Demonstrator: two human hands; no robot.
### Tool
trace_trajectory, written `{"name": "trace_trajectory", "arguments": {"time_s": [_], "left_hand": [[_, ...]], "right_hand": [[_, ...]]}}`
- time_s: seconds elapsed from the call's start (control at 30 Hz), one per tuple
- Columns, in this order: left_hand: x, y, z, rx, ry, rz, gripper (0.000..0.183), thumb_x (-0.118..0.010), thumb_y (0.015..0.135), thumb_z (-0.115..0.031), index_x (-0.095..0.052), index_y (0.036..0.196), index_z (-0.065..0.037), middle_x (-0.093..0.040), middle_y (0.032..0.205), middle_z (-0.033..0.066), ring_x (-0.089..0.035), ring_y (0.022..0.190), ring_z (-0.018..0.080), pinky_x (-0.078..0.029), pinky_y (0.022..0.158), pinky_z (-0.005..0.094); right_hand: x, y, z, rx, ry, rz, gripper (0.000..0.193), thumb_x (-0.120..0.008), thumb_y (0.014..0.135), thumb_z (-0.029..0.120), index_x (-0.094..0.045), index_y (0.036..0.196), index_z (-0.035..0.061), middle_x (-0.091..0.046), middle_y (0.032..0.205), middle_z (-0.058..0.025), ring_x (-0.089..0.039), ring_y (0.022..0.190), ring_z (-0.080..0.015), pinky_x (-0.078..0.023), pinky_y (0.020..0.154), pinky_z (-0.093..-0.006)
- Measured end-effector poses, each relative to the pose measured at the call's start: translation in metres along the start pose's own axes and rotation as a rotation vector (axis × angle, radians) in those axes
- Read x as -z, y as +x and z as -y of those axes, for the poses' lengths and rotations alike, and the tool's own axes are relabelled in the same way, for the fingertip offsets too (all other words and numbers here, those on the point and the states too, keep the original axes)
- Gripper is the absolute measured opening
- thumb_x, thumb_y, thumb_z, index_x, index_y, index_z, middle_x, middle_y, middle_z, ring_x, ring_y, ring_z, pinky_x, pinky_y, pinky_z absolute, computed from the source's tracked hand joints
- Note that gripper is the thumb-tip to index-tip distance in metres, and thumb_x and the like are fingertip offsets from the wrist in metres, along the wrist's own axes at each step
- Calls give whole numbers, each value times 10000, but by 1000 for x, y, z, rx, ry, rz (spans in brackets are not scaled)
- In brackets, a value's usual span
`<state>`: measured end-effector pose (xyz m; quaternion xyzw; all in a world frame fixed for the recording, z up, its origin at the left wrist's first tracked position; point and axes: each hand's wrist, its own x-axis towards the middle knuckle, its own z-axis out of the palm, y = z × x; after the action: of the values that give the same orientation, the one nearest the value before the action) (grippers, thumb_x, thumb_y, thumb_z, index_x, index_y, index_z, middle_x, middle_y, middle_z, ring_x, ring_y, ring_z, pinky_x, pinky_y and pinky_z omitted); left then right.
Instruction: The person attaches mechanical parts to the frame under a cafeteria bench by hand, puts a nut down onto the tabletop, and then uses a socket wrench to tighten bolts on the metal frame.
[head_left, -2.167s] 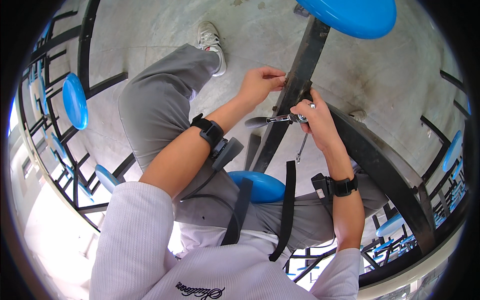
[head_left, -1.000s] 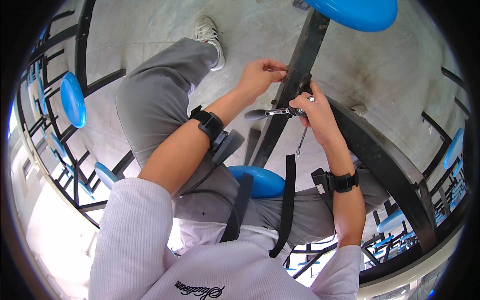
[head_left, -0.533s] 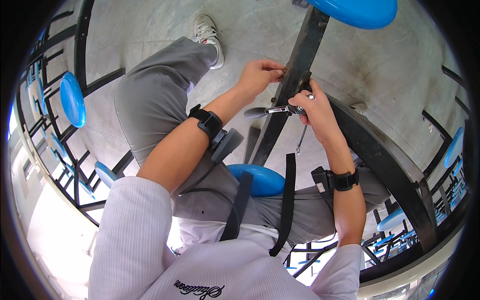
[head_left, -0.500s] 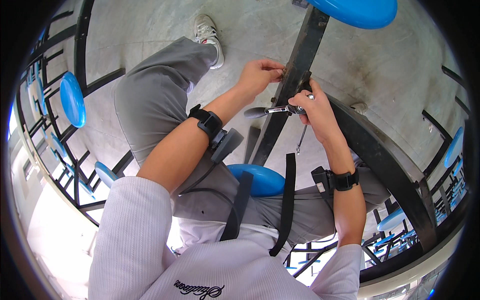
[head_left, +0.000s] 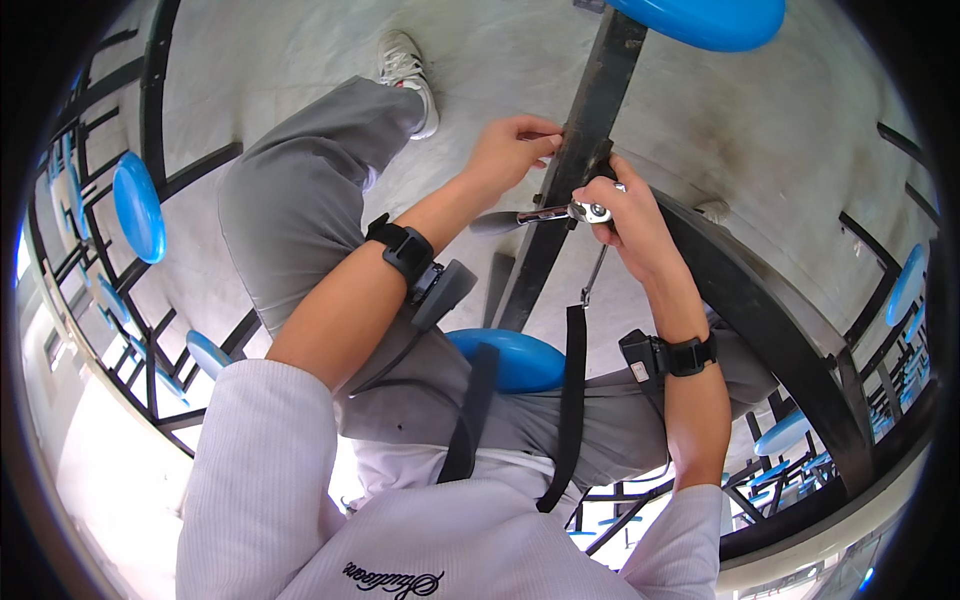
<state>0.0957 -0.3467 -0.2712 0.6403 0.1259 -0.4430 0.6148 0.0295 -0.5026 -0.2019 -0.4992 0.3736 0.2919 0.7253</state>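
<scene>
My left hand is at the left side of a black metal beam, thumb and fingertips pinched together against its edge. Whatever lies between those fingertips is too small to make out. On the other side of the beam, my right hand is closed around the head of a ratchet wrench. The ratchet's dark grey handle points left across the beam. A thin metal spanner hangs down from below the same hand; its upper end is hidden by the fingers.
A round blue seat is at the beam's far end, another blue seat near my lap. A curved black frame bar runs down to the right. More black frames with blue seats stand on both sides. Black straps hang before me.
The view has shifted slightly. The ratchet handle has swung a little left, and its head shows more clearly in my right hand. My left hand stays at the beam's edge.
</scene>
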Motion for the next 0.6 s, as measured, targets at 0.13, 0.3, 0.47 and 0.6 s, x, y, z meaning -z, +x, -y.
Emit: {"name": "trace_trajectory", "arguments": {"time_s": [0.13, 0.3, 0.47, 0.6], "left_hand": [[1, 1, 1, 7, 14, 18, 236, -600, 847, -136, -613, 1042, -3, -638, 946, 63, -588, 853, 132, -452, 732, 256], [0, 0, -1, 65, 15, 7, 232, -572, 869, -132, -600, 1055, 3, -636, 961, 65, -590, 873, 134, -449, 757, 254], [-4, -5, -2, 76, 24, -12, 249, -550, 884, -131, -589, 1088, 6, -631, 1006, 73, -575, 901, 124, -441, 786, 254], [-5, -7, -4, 81, 22, 36, 272, -515, 902, -109, -566, 1139, 13, -628, 1022, 85, -573, 900, 127, -447, 795, 263]], "right_hand": [[1, 1, 0, 5, 31, 9, 352, -624, 689, 134, -475, 986, 17, -449, 623, 17, -382, 449, -62, -284, 395, -214], [-2, 0, -2, 35, -32, -21, 367, -618, 679, 127, -472, 994, 6, -471, 661, -3, -411, 487, -78, -310, 420, -221], [-2, -3, 6, 17, -96, -19, 405, -607, 665, 135, -474, 1025, 7, -489, 727, -23, -435, 549, -90, -343, 451, -238], [-1, -3, 9, 10, -96, -46, 414, -608, 657, 149, -479, 1021, 0, -513, 785, -45, -477, 598, -102, -372, 477, -243]]}}
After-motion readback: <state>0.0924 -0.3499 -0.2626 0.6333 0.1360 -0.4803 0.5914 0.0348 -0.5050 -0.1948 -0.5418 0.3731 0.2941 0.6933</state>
